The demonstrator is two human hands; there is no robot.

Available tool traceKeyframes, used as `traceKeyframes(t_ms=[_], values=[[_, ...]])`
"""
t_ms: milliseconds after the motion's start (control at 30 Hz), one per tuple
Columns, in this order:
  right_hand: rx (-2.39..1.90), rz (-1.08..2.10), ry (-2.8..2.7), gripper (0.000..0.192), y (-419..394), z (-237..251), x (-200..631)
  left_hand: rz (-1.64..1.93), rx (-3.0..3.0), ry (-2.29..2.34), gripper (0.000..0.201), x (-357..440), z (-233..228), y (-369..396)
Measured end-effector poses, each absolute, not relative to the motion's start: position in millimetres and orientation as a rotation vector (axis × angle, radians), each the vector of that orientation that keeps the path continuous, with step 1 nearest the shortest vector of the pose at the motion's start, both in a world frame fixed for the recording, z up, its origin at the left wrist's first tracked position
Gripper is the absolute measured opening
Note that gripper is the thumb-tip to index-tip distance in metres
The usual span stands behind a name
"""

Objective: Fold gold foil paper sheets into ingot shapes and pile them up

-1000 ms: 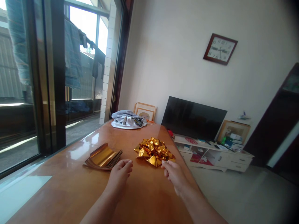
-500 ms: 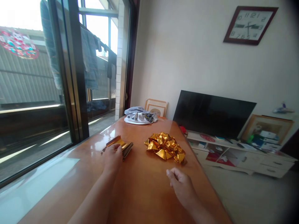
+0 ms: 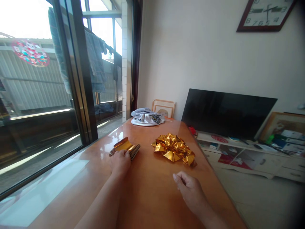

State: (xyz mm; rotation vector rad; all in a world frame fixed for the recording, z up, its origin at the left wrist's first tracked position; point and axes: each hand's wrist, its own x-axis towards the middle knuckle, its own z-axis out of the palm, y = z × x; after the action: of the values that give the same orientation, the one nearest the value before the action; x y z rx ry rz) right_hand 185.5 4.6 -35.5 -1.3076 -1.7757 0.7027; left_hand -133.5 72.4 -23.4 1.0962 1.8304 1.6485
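A small stack of gold foil paper (image 3: 124,145) lies on the left of the wooden table, its top sheet curling up. My left hand (image 3: 120,162) is at the stack's near edge, fingers closed on the foil paper; its fingertips are partly hidden. To the right sits a pile of folded gold foil pieces (image 3: 173,148), shiny and pointed. Just in front of that pile, apart from it, my right hand (image 3: 189,187) hovers over the table with fingers curled and thumb against them. Nothing shows in it.
Bundled grey and white cloth (image 3: 146,118) rests at the far end of the brown table (image 3: 143,197). Picture frames (image 3: 164,106) lean behind it. Glass sliding doors line the left; a television (image 3: 226,113) stands on a low white cabinet (image 3: 257,160) to the right.
The whole view has shifted, so everything sits slightly further right in the picture. Both hands keep about the same places relative to the foil stack and the pile.
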Motion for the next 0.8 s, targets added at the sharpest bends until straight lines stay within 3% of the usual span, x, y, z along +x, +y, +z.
traceKeyframes(t_ms=[400, 800], values=[[-1.289, 0.682, -1.805, 0.039, 1.1, -33.5, 184.8, 1.427, 1.286, 2.168, 0.017, -134.7, -34.1, 80.0], [-1.299, 0.677, -1.838, 0.041, 0.9, -33.6, 182.9, 1.573, 1.171, 2.030, 0.019, -137.6, -32.9, 81.1]])
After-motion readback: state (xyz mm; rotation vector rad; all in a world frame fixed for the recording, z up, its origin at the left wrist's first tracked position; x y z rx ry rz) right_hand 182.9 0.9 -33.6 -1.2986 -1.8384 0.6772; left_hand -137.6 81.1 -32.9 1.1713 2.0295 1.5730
